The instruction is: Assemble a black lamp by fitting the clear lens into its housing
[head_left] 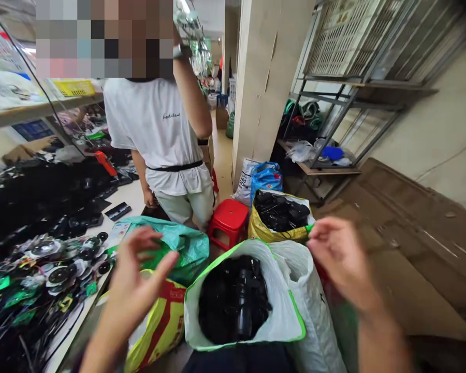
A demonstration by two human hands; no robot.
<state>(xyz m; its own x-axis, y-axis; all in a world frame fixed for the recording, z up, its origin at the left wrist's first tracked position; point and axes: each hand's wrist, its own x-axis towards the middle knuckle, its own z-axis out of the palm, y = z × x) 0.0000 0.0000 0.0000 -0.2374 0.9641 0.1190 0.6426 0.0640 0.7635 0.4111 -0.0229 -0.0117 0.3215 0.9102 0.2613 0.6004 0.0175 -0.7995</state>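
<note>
My left hand (140, 280) hangs in the air with its fingers apart, just in front of a teal plastic bag (180, 243) and above a yellow-and-red woven sack (159, 324). It holds nothing I can see. My right hand (339, 259) is half curled, its fingertips close to the rim of a yellow sack (262, 230) filled with black parts (281, 211). Between my hands stands a white woven sack (285, 274) with green trim, packed with black plastic items (233, 300). Its lower part is cut off by the frame.
On the left, a long table (122, 202) is heaped with black cables and round parts. A person in a white T-shirt (157, 124) stands beyond it. A red stool (227, 220) sits behind the sacks, beside a blue bag (266, 181). Metal shelving (334, 103) and brown cardboard (404, 228) lie right.
</note>
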